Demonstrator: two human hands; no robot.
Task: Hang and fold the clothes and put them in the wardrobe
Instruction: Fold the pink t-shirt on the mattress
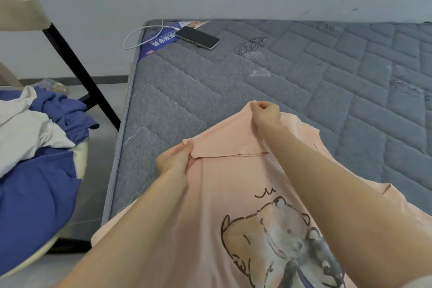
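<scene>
On the mattress, near its left edge, pinches a flap of the shirt, left hand at the crease, right hand at the raised corner; risks a crooked fold if either pinch slips.

A grey quilted mattress carries a dark phone near its far left corner, partly on a blue printed label. A white cable loops over that corner by the phone. Left of the mattress, a black-framed cream chair stands on the grey floor.
</scene>
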